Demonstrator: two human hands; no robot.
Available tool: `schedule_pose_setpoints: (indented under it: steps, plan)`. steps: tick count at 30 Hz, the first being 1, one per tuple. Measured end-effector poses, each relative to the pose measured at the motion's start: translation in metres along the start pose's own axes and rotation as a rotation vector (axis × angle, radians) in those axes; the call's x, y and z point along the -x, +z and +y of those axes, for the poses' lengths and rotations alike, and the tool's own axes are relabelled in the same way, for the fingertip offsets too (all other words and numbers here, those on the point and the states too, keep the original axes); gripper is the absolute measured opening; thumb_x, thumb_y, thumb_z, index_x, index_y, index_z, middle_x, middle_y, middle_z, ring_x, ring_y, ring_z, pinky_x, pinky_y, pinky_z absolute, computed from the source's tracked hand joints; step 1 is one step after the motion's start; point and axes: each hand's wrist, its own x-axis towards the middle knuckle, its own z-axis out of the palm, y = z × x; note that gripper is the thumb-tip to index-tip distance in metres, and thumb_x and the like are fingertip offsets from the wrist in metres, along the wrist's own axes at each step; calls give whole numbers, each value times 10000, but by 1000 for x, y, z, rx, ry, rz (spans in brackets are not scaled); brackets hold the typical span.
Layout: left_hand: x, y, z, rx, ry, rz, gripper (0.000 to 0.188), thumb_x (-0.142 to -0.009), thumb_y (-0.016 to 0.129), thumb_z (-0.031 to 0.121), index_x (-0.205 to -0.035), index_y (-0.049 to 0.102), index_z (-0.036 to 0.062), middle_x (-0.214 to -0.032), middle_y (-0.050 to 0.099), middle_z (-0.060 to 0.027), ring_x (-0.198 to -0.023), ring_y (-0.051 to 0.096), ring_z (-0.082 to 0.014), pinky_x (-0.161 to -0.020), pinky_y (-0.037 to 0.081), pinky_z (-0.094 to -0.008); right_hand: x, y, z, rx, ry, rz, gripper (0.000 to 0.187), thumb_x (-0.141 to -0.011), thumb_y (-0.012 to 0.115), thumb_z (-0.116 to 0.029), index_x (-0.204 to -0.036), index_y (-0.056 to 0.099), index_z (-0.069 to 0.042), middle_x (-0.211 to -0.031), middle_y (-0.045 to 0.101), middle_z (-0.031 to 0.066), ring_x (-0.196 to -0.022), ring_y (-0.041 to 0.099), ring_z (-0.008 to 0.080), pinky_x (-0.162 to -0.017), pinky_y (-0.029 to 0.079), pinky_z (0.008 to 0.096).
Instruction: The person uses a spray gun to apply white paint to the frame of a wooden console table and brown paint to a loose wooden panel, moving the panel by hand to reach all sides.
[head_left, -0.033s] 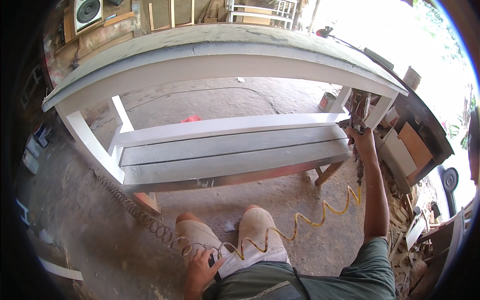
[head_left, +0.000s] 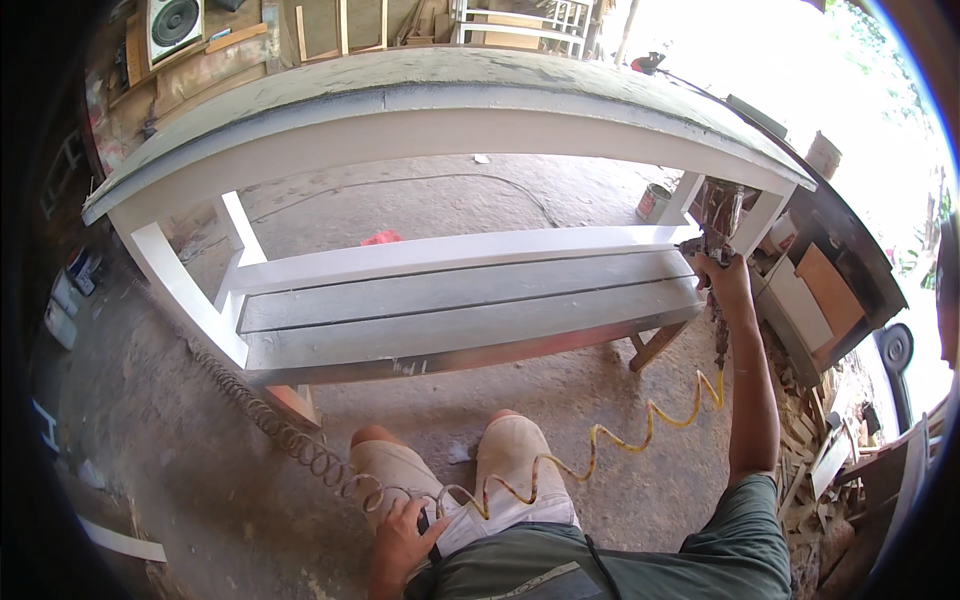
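Two bare hands show: the left hand [head_left: 402, 533], on the near side of the counter [head_left: 470, 295], lies over the lap with its fingers bent and slightly apart; whether it touches the coiled hose [head_left: 605, 436] just beside it, I cannot tell. That hose loops across in front of the counter and rises, yellow, to the spray gun [head_left: 714, 243] at the counter's right end. There the right hand [head_left: 728, 278] is wrapped round the gun's handle, the nozzle facing left over the counter. Above the grey-planked counter spreads a white table [head_left: 400, 130], one left leg meeting the counter's left end. Beyond the counter are a red scrap [head_left: 381, 238], a can [head_left: 654, 203] and, farthest, a speaker [head_left: 176, 22].
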Motion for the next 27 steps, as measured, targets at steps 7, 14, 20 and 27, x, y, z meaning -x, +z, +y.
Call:
schedule_pose_setpoints:
  steps: [7, 14, 20, 27]
  plan:
    - [-1, 9, 3, 36, 29, -44, 525, -854, 813, 475, -1117, 726, 29, -986, 655, -195, -924, 669, -400, -833, 530, -485, -40, -17, 43, 180, -18, 113, 286, -921, 755, -223, -834, 696, 44, -564, 607, 80, -381, 531, 153, -375, 424, 339]
    - [0, 13, 8, 1, 47, -33, 541, -855, 812, 487, -1123, 727, 25, -1000, 663, -191, -927, 674, -402, -822, 537, -486, -56, -15, 62, 343, -95, 190, 284, -927, 769, -207, -932, 670, 59, -653, 660, 134, -497, 653, 207, -418, 484, 381]
    - [-3, 15, 9, 14, 44, -78, 553, -848, 817, 490, -1128, 725, 23, -992, 661, -187, -910, 677, -405, -820, 536, -494, -69, -22, 129, 574, -66, 363, 434, -956, 701, -154, -1379, 642, -78, -950, 739, 235, -945, 699, 466, -834, 541, 456]
    - [-2, 17, 8, 51, 31, -52, 445, -885, 794, 391, -1173, 677, 73, -1039, 680, -266, -958, 663, -467, -835, 533, -534, 36, -25, 81, 179, 88, 373, 451, -962, 727, -153, -1391, 636, -49, -803, 716, 136, -608, 657, 197, -537, 505, 364]
